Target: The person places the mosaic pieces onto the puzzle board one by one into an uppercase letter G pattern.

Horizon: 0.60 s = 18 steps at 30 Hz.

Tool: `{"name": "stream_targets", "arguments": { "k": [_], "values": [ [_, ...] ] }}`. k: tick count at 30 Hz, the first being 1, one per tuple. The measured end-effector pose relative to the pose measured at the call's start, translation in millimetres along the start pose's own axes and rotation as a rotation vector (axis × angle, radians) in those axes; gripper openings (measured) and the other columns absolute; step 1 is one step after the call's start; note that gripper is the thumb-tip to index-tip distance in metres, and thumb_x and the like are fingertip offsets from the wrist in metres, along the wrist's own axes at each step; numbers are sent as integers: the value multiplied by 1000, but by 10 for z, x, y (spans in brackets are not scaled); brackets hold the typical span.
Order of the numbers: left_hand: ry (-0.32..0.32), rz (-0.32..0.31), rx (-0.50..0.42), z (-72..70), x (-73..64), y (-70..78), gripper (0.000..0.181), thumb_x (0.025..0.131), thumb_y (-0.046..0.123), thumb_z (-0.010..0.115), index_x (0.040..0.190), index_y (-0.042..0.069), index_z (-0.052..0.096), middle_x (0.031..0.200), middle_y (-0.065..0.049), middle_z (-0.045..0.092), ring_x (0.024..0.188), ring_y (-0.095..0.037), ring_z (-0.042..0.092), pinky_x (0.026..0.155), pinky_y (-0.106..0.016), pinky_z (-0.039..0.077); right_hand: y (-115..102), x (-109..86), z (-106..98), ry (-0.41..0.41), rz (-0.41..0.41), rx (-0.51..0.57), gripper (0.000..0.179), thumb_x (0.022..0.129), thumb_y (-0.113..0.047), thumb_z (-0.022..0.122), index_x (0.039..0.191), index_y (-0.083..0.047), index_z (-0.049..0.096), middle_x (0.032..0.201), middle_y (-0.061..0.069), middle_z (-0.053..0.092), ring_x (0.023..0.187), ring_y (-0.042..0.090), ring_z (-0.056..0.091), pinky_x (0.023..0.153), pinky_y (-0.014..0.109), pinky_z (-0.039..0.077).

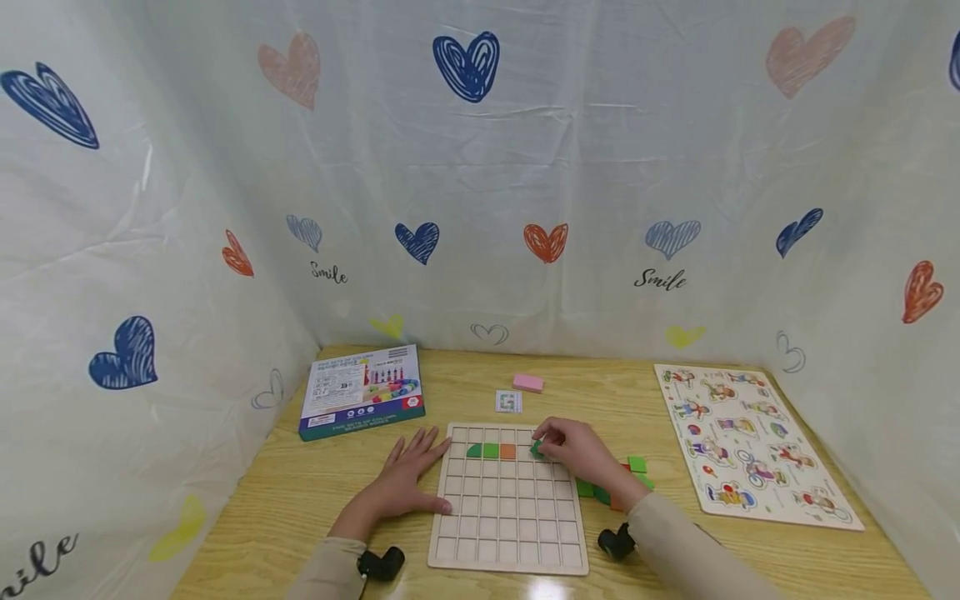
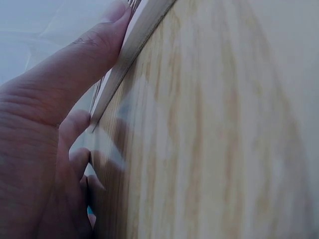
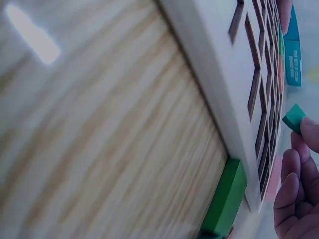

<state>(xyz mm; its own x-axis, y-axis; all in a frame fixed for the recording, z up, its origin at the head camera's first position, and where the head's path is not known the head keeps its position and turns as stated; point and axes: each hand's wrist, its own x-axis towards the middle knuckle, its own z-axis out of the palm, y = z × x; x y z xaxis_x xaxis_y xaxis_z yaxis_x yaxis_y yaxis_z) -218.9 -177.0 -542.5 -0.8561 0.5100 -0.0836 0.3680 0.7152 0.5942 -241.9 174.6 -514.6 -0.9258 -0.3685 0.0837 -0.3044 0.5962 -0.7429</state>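
Observation:
A wooden grid board (image 1: 507,508) lies on the table. In its second row from the far edge sit a dark green rounded tile (image 1: 474,451), a bright green square tile (image 1: 491,451) and an orange square tile (image 1: 507,452), side by side. My right hand (image 1: 581,452) pinches a small dark green tile (image 3: 295,117) between thumb and fingertips, over the right part of that row; the fingers partly hide its shape. Spread flat, my left hand (image 1: 405,483) rests at the board's left edge, its thumb (image 2: 99,45) touching the rim.
Several loose green and orange tiles (image 1: 637,464) lie right of the board, partly behind my right forearm. Beyond it are a small pattern card (image 1: 508,402) and a pink block (image 1: 528,382). A game box (image 1: 363,393) lies back left; a picture puzzle board (image 1: 750,442), right.

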Motion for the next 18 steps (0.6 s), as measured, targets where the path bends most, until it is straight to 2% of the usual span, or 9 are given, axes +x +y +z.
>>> {"name": "stream_targets", "arguments": {
  "k": [8, 14, 18],
  "values": [
    [1, -3, 2, -2, -9, 11, 107, 78, 61, 80, 163, 20, 29, 171, -11, 10, 156, -36, 0, 122, -59, -7, -120, 111, 96, -29, 6, -36, 9, 99, -10, 66, 103, -13, 73, 84, -7, 65, 73, 9, 56, 65, 27, 49],
    [6, -1, -3, -27, -28, 48, 108, 78, 59, 81, 162, 18, 29, 170, -12, 11, 156, -37, 1, 122, -60, -5, -146, 145, 158, -62, -14, -93, 5, 99, -15, 68, 98, -9, 68, 82, -8, 62, 73, 9, 55, 65, 26, 49],
    [3, -7, -6, -25, -31, 51, 107, 78, 60, 81, 162, 19, 30, 170, -11, 11, 156, -36, 0, 122, -59, -6, -144, 147, 187, -75, -21, -112, 2, 96, -12, 71, 95, -12, 69, 83, -8, 61, 75, 9, 54, 67, 27, 49]
  ]
}}
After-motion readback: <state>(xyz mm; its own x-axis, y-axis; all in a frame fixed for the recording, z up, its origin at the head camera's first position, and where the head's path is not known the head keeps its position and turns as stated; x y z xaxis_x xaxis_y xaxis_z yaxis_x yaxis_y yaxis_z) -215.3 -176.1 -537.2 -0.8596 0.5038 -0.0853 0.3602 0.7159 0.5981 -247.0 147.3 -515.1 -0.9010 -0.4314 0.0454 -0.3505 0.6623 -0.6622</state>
